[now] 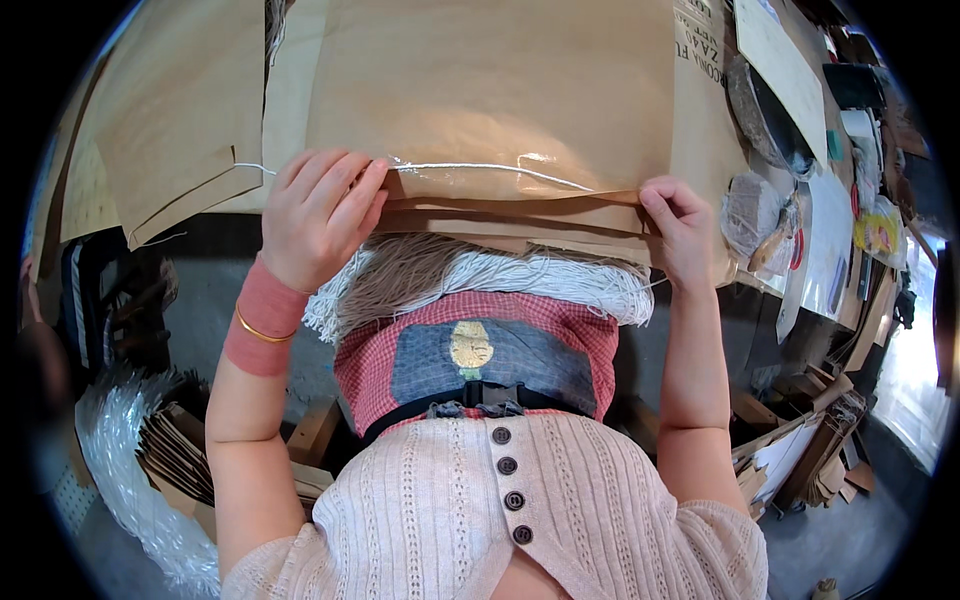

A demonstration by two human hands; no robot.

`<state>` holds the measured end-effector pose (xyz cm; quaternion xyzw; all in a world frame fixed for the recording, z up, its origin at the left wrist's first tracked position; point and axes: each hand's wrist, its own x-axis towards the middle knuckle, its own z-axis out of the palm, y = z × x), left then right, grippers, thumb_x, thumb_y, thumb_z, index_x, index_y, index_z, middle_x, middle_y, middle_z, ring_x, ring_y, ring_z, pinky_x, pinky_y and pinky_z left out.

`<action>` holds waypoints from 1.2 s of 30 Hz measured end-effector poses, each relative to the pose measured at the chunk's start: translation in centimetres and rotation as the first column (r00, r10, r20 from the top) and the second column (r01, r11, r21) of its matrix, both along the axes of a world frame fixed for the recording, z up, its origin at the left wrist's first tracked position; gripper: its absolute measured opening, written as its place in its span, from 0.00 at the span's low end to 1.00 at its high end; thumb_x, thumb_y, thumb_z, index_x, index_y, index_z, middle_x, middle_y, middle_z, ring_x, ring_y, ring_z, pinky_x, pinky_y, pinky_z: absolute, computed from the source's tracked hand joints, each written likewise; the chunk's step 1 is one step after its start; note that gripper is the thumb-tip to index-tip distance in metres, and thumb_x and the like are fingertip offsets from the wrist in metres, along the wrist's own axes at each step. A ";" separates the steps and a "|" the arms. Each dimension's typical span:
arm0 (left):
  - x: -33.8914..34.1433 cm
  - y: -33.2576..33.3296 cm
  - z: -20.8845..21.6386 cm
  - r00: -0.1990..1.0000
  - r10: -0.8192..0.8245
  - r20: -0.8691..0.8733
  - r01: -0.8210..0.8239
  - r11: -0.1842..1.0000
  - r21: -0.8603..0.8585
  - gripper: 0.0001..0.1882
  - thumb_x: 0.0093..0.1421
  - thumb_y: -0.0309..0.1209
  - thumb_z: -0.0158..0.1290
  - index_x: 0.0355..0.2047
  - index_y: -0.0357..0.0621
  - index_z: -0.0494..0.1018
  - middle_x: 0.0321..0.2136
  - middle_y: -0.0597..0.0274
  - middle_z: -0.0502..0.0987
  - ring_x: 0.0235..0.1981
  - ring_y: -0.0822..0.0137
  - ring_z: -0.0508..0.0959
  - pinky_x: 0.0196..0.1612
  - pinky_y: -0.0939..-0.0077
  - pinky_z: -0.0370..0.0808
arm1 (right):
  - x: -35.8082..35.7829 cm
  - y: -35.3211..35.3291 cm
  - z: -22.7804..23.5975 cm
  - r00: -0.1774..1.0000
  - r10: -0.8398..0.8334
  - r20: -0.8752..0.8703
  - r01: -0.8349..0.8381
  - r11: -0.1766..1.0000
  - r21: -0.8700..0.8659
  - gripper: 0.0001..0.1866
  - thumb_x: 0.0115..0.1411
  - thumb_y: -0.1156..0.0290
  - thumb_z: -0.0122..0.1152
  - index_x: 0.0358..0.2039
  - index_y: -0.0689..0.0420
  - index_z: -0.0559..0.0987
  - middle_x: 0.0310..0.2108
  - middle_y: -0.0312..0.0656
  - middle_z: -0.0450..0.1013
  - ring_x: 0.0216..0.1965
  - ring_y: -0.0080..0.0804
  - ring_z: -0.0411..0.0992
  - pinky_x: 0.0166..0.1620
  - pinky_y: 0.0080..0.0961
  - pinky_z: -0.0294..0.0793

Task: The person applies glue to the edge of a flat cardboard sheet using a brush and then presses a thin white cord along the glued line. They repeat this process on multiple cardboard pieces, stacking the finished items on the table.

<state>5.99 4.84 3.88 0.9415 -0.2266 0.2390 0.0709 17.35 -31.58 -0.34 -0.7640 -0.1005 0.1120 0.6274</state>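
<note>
A large sheet of brown kraft paper (490,80) lies on the bench, with a shiny wet-looking strip along its near edge. White cord (465,166) runs across that strip. My left hand (325,205) is closed, fingertips pinching the cord where it comes out toward the right; its palm hides part of the cord. With thumb and forefinger, my right hand (680,225) pinches the sheet's near right corner, its other fingers curled. Below the edge, across my lap, hang bundles of white cords (560,285) and beige cords (410,275).
Cut brown paper (190,150) lies at the left. On the right are a dark bowl (765,115), a plastic-wrapped bundle (750,212), and white sheets (828,240). Clear plastic wrap (140,470) and stacked cardboard (180,450) stand at lower left.
</note>
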 end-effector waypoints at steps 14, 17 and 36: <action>0.3 0.8 -0.3 0.994 -0.079 0.071 0.069 0.989 0.132 0.12 0.46 0.24 0.54 0.34 0.39 0.75 0.33 0.58 0.75 0.35 0.62 0.75 0.36 0.69 0.73 | -0.2 -0.4 0.2 0.994 0.048 0.096 -0.040 0.996 -0.079 0.03 0.55 0.79 0.61 0.26 0.64 0.78 0.26 0.35 0.72 0.28 0.19 0.68 0.32 0.16 0.67; 0.4 1.0 -0.6 0.996 0.002 -0.093 -0.016 0.988 -0.152 0.07 0.49 0.24 0.55 0.31 0.38 0.74 0.31 0.56 0.75 0.32 0.62 0.74 0.33 0.70 0.73 | 0.3 -0.6 0.8 0.997 0.012 -0.077 -0.020 0.995 -0.095 0.04 0.55 0.77 0.62 0.26 0.64 0.78 0.23 0.34 0.71 0.26 0.17 0.67 0.30 0.16 0.66; 1.1 -6.2 -1.2 0.981 0.177 -0.081 -0.183 0.980 -0.073 0.33 0.54 0.38 0.55 0.57 0.34 0.60 0.53 0.46 0.67 0.55 0.46 0.66 0.55 0.58 0.65 | -2.9 7.0 -0.3 0.603 0.401 0.690 0.320 0.671 -0.669 0.23 0.55 0.64 0.58 0.50 0.59 0.69 0.50 0.44 0.67 0.52 0.42 0.65 0.55 0.39 0.62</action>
